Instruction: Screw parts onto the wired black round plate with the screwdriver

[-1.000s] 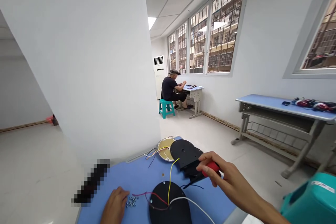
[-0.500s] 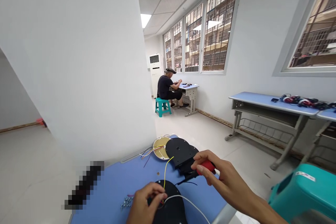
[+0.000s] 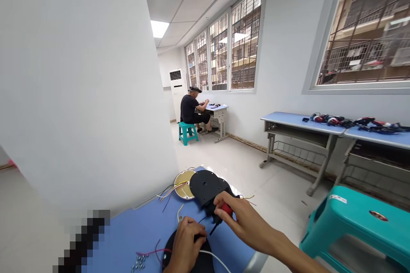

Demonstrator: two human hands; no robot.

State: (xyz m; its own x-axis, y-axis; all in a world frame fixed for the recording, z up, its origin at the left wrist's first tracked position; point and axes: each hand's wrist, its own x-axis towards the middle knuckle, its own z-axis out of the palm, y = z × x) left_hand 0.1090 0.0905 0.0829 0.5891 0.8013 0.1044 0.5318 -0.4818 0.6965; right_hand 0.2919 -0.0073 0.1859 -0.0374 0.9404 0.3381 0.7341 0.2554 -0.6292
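Observation:
My right hand (image 3: 238, 215) is closed around a screwdriver with a red handle (image 3: 226, 209), its dark shaft pointing down to the left. Bent over a black round part (image 3: 205, 260) at the table's near edge, my left hand (image 3: 188, 241) has its fingers pinched together; what lies between them is hidden. A white wire (image 3: 216, 257) curves out to the right of it, and a yellow wire (image 3: 180, 212) stands behind it. Red wires (image 3: 150, 251) stick out to the left, above a small pile of screws (image 3: 140, 262).
Farther back on the blue table (image 3: 128, 230) lie a black plate (image 3: 205, 187) and a gold disc (image 3: 183, 179) with wires. A white wall stands left, a teal stool (image 3: 352, 213) right. A person (image 3: 190, 108) sits at a far desk.
The view has turned to the right. My left hand has moved over the black part, and the screwdriver in my right hand now points more steeply down.

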